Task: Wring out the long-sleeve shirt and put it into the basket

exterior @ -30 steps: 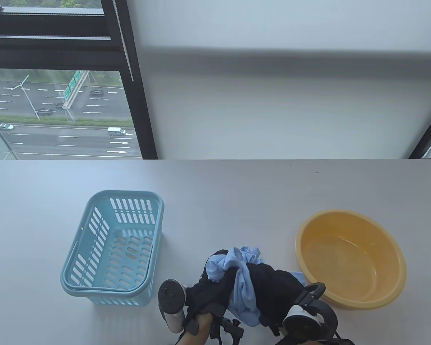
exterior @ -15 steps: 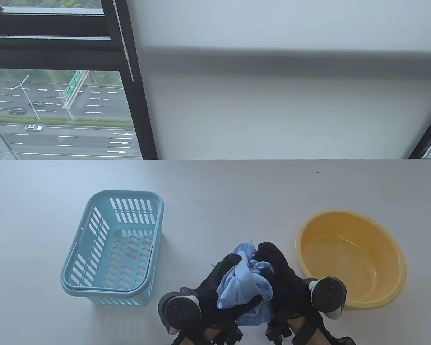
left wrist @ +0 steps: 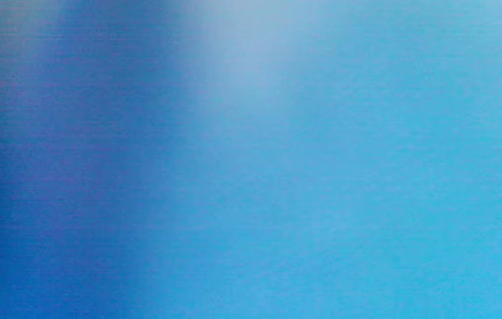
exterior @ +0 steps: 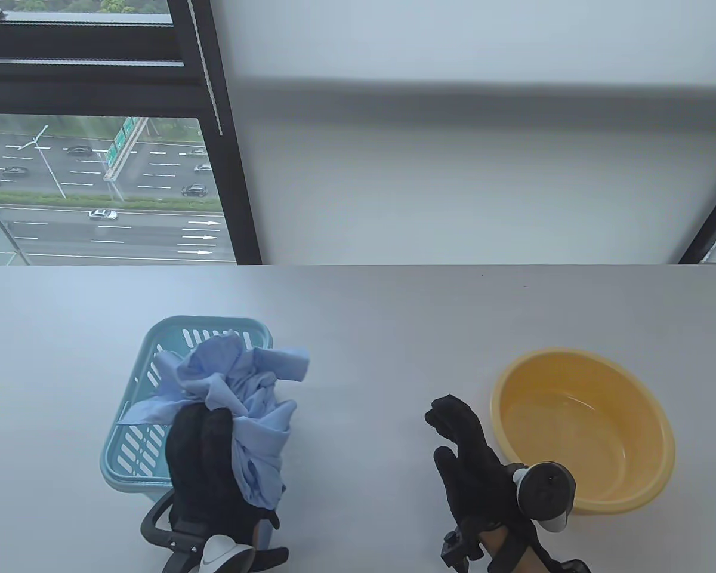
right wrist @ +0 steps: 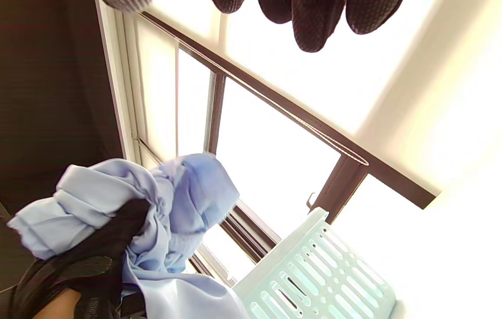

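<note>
My left hand [exterior: 206,453] grips the bunched light-blue long-sleeve shirt [exterior: 238,388] and holds it over the near part of the light-blue slotted basket [exterior: 212,325]. From the right wrist view the same shirt [right wrist: 144,208] hangs crumpled in the black left glove [right wrist: 95,252], beside the basket [right wrist: 317,270]. The left wrist view is filled with blurred blue, the shirt [left wrist: 277,177] pressed up against the lens. My right hand [exterior: 462,439] hovers over the table left of the basin, fingers loosely curled and holding nothing; its fingertips [right wrist: 313,24] hang in at the top of the right wrist view.
A yellow basin [exterior: 582,430] stands on the white table [exterior: 364,322] at the right, close beside my right hand. A window [exterior: 95,179] and a wall lie behind the table's far edge.
Both hands held the shirt in front of me near the basin. The right hand has let go, and the left hand has carried the shirt left to above the basket.
</note>
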`<state>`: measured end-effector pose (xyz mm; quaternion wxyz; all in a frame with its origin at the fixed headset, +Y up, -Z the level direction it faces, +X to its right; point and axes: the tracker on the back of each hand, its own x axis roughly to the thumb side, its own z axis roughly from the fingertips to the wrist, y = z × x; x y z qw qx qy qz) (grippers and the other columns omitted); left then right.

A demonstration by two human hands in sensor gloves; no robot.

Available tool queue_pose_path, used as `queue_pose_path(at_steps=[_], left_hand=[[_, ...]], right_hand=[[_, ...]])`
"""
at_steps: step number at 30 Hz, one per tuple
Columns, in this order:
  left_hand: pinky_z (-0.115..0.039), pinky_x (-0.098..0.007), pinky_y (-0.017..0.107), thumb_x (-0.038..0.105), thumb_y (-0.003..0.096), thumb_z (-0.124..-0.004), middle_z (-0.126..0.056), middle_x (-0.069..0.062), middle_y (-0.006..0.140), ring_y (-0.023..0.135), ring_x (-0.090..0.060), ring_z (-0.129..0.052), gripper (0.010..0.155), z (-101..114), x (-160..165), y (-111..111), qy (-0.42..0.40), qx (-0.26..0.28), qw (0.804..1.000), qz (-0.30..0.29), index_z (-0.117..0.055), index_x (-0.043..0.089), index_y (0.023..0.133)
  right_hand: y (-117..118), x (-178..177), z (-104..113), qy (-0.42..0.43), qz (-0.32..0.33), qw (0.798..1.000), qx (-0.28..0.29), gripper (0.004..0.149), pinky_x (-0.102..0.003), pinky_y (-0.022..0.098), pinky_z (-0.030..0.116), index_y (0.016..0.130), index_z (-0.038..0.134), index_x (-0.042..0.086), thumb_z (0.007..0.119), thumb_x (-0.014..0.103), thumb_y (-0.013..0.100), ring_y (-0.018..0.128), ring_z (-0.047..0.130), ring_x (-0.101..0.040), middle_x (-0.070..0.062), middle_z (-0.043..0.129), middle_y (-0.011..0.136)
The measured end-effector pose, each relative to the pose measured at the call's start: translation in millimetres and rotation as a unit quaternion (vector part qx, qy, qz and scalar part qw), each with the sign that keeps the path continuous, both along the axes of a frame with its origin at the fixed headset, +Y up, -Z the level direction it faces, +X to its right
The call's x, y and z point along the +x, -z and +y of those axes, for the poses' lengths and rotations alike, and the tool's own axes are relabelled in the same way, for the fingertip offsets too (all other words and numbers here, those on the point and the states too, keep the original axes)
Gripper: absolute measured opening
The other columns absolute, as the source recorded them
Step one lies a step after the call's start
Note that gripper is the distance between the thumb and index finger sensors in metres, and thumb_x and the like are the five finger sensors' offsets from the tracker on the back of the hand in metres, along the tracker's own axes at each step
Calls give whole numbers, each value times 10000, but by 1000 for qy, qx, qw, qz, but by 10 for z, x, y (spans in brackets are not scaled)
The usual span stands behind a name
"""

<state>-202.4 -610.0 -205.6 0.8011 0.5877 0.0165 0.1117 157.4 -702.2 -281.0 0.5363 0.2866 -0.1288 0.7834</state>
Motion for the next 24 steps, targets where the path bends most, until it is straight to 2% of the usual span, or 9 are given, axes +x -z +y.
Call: queue_pose_path(at_steps=[3, 6, 8, 11, 14, 16, 18, 21, 24], left_hand=[[-379, -681, 735, 489, 442, -1058, -409, -185, 1198, 1063, -498, -421, 965, -14, -89, 127, -40, -134, 989, 52, -441, 247, 1143], [-251, -694, 711, 570, 481, -1003, -261, -243, 1210, 1057, -545, -290, 1041, -80, -162, 233, -79, -245, 966, 39, -339, 162, 1170], [-223, -701, 698, 575, 489, -998, -297, -244, 1212, 1051, -552, -285, 1024, -80, -153, 241, -90, -240, 967, 6, -359, 159, 1172], [-231, -702, 698, 570, 511, -971, -386, -227, 1208, 1046, -551, -332, 918, -39, -45, 191, -57, -210, 976, 11, -450, 192, 1164], [-313, -689, 737, 567, 535, -935, -645, -121, 1165, 1065, -469, -526, 690, -12, 221, 134, 28, -178, 983, -41, -661, 283, 1101], [-512, -643, 768, 552, 555, -898, -903, 5, 986, 973, -332, -812, 503, -4, 501, 122, 95, -175, 975, -97, -817, 307, 988], [-581, -604, 761, 533, 569, -868, -978, 43, 876, 884, -293, -902, 403, -70, 826, 164, 144, -191, 960, -148, -882, 312, 906], [-684, -557, 719, 517, 565, -865, -1045, 69, 723, 752, -260, -994, 405, -220, 1137, 250, 179, -234, 934, -202, -892, 277, 890], [-763, -507, 667, 504, 552, -878, -1083, 114, 549, 589, -210, -1066, 404, -390, 1331, 331, 208, -250, 925, -196, -914, 243, 857]], right_hand=[[-4, -11, -4, -6, -1, 1000, 2, 687, -526, 805, 489, 1193, 260, 305, 488, 687, 669, 1066, 545, -291, -46, 306, 1229], [-3, -24, -11, -11, 2, 1000, 0, 672, -531, 801, 490, 1186, 314, 302, 496, 686, 666, 1061, 553, -293, -42, 348, 1224], [-2, -33, -12, -21, 0, 1000, 2, 671, -536, 795, 491, 1186, 335, 294, 508, 679, 664, 1053, 562, -303, -46, 375, 1218], [-17, -56, 7, -54, -17, 998, 22, 663, -555, 780, 480, 1175, 403, 268, 548, 653, 655, 1028, 575, -338, -67, 426, 1201], [-68, -60, 51, -96, -90, 989, 70, 613, -547, 717, 574, 1115, 579, 220, 595, 614, 645, 913, 717, -354, -96, 620, 1112], [-105, -62, 112, -144, -137, 973, 121, 567, -527, 659, 656, 1049, 701, 209, 633, 596, 640, 810, 826, -336, -101, 749, 1026], [-140, -75, 168, -206, -181, 947, 168, 516, -502, 612, 715, 986, 777, 216, 686, 578, 630, 731, 898, -299, -84, 836, 950], [-159, -101, 193, -288, -227, 906, 213, 445, -467, 564, 772, 919, 839, 230, 766, 537, 606, 642, 965, -246, -58, 913, 864], [-160, -155, 191, -364, -251, 863, 244, 420, -431, 514, 817, 884, 874, 228, 816, 512, 580, 557, 1008, -195, -49, 965, 793]])
